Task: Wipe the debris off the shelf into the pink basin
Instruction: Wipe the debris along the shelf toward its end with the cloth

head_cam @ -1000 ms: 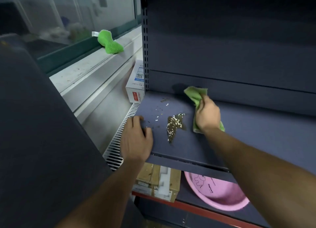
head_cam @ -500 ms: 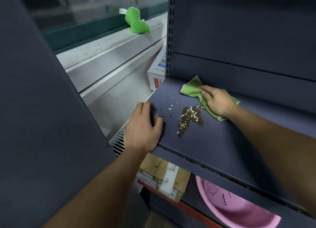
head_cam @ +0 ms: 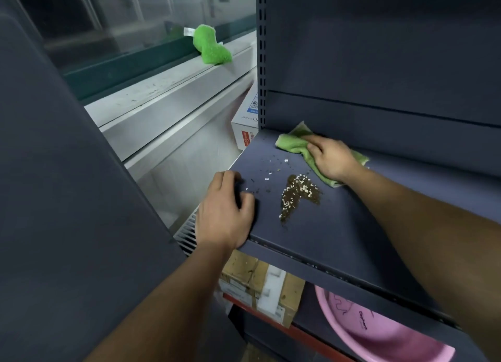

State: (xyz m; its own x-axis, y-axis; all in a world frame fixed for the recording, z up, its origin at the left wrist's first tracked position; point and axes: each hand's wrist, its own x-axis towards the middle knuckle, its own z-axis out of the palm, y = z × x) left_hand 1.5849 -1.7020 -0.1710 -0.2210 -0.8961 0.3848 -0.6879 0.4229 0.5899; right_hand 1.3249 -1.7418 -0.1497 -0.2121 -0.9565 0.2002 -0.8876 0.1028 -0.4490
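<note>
A brown pile of debris (head_cam: 298,194) with white flecks lies on the dark blue shelf (head_cam: 352,234), and loose crumbs are scattered to its left. My right hand (head_cam: 332,159) holds a green cloth (head_cam: 291,142) pressed flat on the shelf, just behind the pile near the back left corner. My left hand (head_cam: 225,212) rests on the shelf's front left corner with its fingers bent and nothing in it. The pink basin (head_cam: 379,334) sits on the lower shelf, below and to the right of the pile, partly hidden by the shelf edge.
Cardboard boxes (head_cam: 260,285) stand on the lower shelf, left of the basin. A white box (head_cam: 245,125) leans just outside the shelf's left upright. A green plush toy (head_cam: 210,48) lies on the window ledge. A dark panel (head_cam: 54,199) fills the left side.
My right hand has drawn the cloth back from beside the pile toward the rear left of the shelf. The pile and my left hand have stayed put.
</note>
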